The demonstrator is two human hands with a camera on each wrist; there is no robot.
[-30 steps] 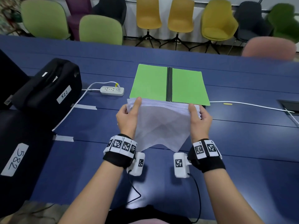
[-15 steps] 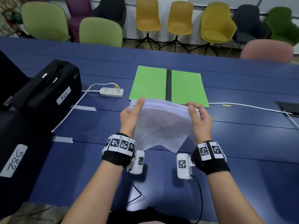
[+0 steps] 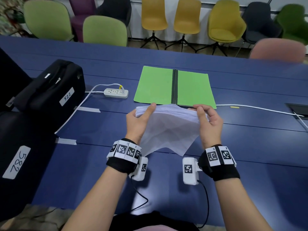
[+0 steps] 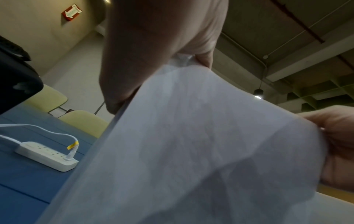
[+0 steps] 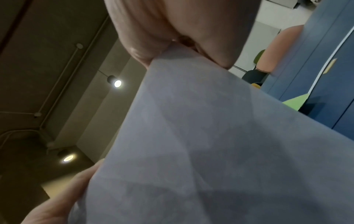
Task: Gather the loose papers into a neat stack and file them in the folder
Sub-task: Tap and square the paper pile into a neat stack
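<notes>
The stack of papers (image 3: 168,125) is tipping further over than it was a second ago: its upper edge now leans away from the person toward the green folder (image 3: 174,87), and the sheet edges along the top look more even than before, though the lower edge still fans out to ragged corners. That suggests the squaring-up is nearly done and the filing is about to start, but nothing is in the folder yet. The left hand (image 3: 139,121) pinches the stack's left side, thumb lying across the near face and fingers behind it. The right hand (image 3: 209,124) grips the right side the same way, thumb in front, fingers curled loosely round the back; both wrist views show only paper and a bit of palm. The stack hangs in the air above the blue table (image 3: 250,139), just short of the folder's near edge. The folder lies open and flat toward the table's far edge, and a white power strip (image 3: 116,93) sits to its left.
</notes>
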